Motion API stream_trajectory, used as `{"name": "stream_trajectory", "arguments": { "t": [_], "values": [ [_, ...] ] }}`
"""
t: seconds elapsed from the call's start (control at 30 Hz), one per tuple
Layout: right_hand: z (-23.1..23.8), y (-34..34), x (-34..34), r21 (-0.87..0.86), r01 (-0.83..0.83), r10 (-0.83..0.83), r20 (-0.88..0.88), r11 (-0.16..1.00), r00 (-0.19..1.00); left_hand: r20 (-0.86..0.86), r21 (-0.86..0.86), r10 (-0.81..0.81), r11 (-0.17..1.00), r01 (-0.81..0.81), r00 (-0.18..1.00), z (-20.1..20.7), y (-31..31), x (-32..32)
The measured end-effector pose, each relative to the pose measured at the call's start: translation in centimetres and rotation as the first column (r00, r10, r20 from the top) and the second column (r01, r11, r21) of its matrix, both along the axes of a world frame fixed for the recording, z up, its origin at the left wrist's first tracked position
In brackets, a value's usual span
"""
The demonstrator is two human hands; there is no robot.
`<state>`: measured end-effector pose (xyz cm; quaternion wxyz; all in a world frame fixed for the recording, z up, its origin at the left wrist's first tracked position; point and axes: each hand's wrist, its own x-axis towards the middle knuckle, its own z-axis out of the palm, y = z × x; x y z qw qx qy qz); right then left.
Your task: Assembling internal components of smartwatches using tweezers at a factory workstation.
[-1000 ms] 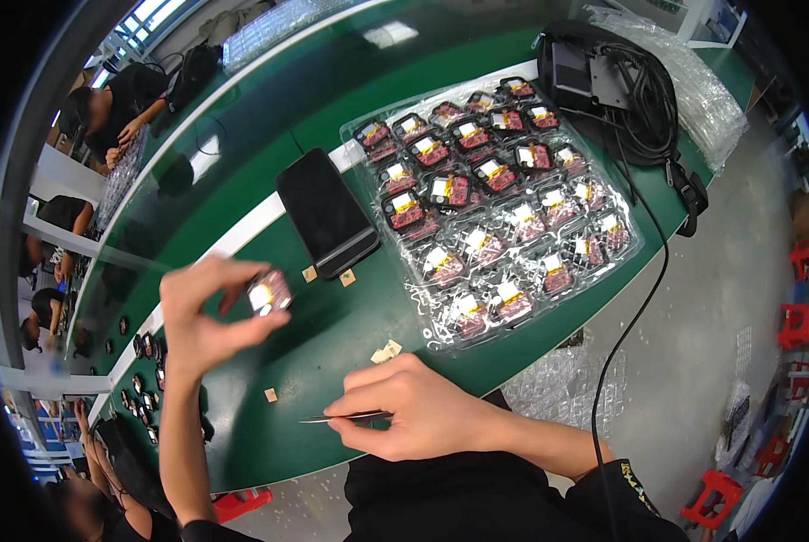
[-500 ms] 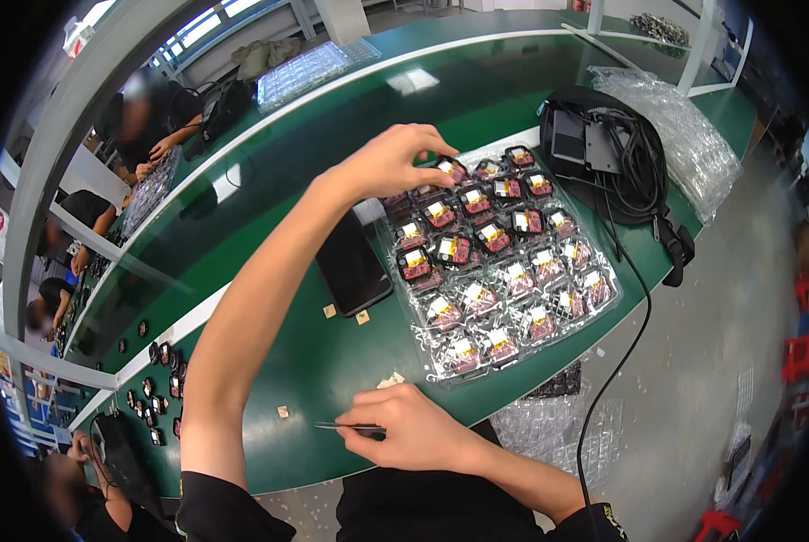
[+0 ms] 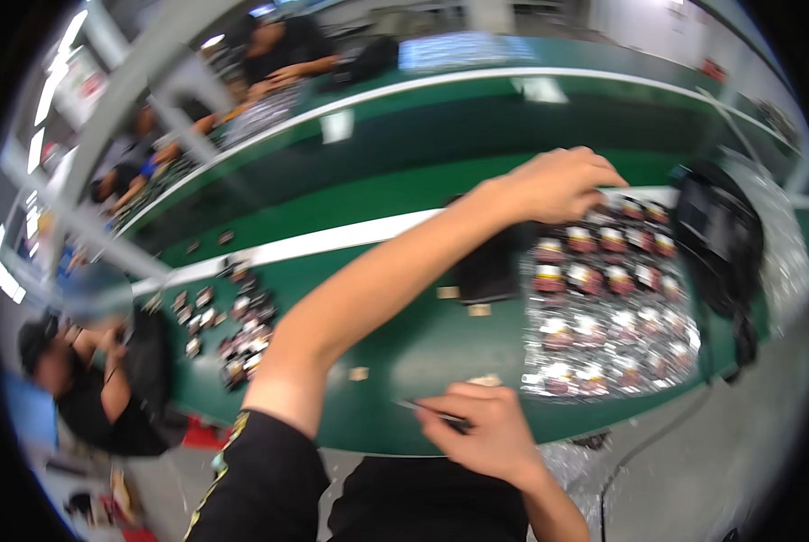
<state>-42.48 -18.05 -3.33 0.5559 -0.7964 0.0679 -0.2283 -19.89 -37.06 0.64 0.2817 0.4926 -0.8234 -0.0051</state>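
A clear plastic tray [image 3: 603,395] holds rows of small black parts with white, yellow and reddish faces [image 3: 618,281]. My left hand [image 3: 567,185] reaches across to the tray's far-left corner. Its thumb and fingers are bent down around a spot in the far row; blur hides what lies between them. In my right hand [image 3: 481,429], near the table's front edge, is a pair of thin dark tweezers [image 3: 456,422], pointing left. Beside that hand lies a pale tan scrap [image 3: 484,381]. A flat black slab [image 3: 487,271] rests left of the tray, partly behind my left forearm.
Small tan squares [image 3: 359,373] lie on the green table [image 3: 404,343]. Loose black parts [image 3: 242,316] are heaped at the left. A black bag [image 3: 716,239] with a cable stands right of the tray, with clear plastic sheets [image 3: 775,235] beyond. A co-worker [image 3: 106,388] sits lower left.
The view has swung left, so the table and tray sit farther right in the picture and are blurred. My left hand stays at the tray's far row; my right hand still holds the tweezers.
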Motion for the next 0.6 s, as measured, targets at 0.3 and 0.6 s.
{"name": "stream_trajectory", "arguments": {
  "t": [0.3, 0.6],
  "values": [
    [-0.2, 0.5, 0.0, 0.057, 0.022, -0.021, -0.025, 0.998, 0.999, 0.154, 0.118, 0.668, 0.719, -0.685, 0.728, -0.9, 30.0, 15.7],
    [-0.1, 0.8, 0.8, -0.034, 0.084, -0.087, -0.073, 0.996, 0.994, 0.337, 0.283, 0.75, 0.496, -0.821, 0.569, 2.8, 44.4, 14.4]
  ]
}}
